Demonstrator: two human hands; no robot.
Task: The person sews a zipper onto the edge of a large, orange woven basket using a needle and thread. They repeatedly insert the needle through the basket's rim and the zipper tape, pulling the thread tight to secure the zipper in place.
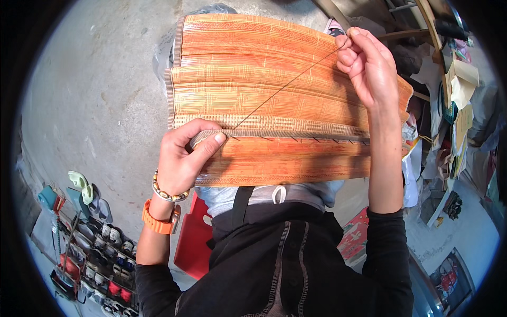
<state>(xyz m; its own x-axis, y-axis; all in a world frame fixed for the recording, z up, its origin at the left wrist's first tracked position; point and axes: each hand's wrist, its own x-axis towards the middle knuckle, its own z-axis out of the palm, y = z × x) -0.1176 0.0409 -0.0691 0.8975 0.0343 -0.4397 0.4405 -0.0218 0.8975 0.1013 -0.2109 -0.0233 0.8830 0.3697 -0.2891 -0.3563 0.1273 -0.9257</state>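
Note:
An orange, patterned bamboo mat point(253, 98) lies in folds across my lap. My left hand point(182, 153) pinches the end of its grey-brown cloth edging point(296, 133) between thumb and fingers. Slanting dark stitches point(293, 139) run along this edging to the right. From beside my left fingertips a dark thread point(285, 89) rises taut to the upper right. Its far end is in the closed fingers of my right hand point(372, 66), raised over the mat's far right corner. Whether a needle is between those fingers cannot be made out.
A red seat point(193, 240) shows beneath me. Shoes fill a rack point(108, 259) at the lower left, with light green slippers point(79, 182) beyond it. Clear plastic point(162, 61) lies by the mat's far left corner. Bags and papers point(462, 87) crowd the right side.

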